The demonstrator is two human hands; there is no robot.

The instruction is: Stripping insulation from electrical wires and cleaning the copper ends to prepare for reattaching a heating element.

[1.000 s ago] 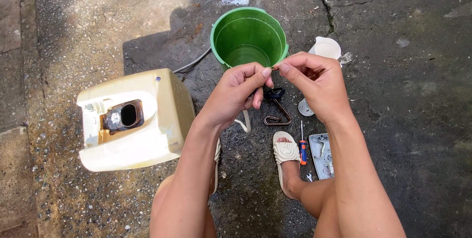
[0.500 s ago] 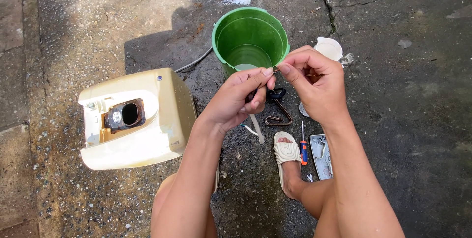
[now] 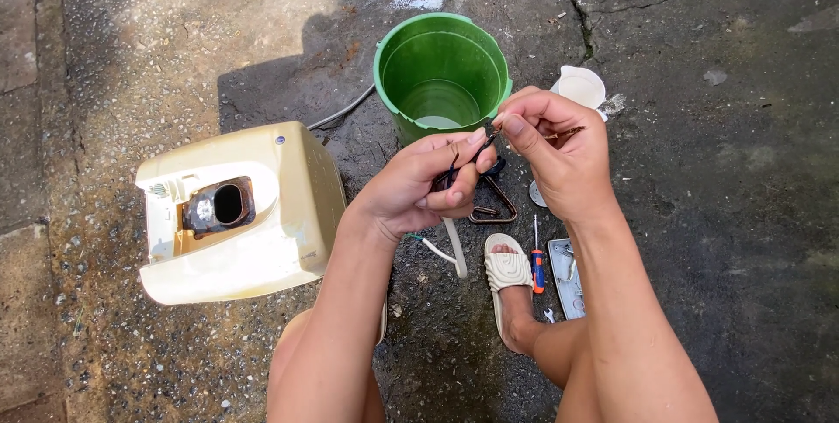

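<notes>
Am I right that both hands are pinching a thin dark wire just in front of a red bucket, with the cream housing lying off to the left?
Not quite: the bucket is green, as the head view shows. Left hand and right hand do pinch the thin dark wire, with the cream housing left.

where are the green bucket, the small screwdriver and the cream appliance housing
green bucket (image 3: 395, 82): head view, on the left inner wall near the rim.
small screwdriver (image 3: 538, 268): head view, on its handle, beside the sandalled foot.
cream appliance housing (image 3: 293, 204): head view, on the plain side panel right of its dark opening.
</notes>
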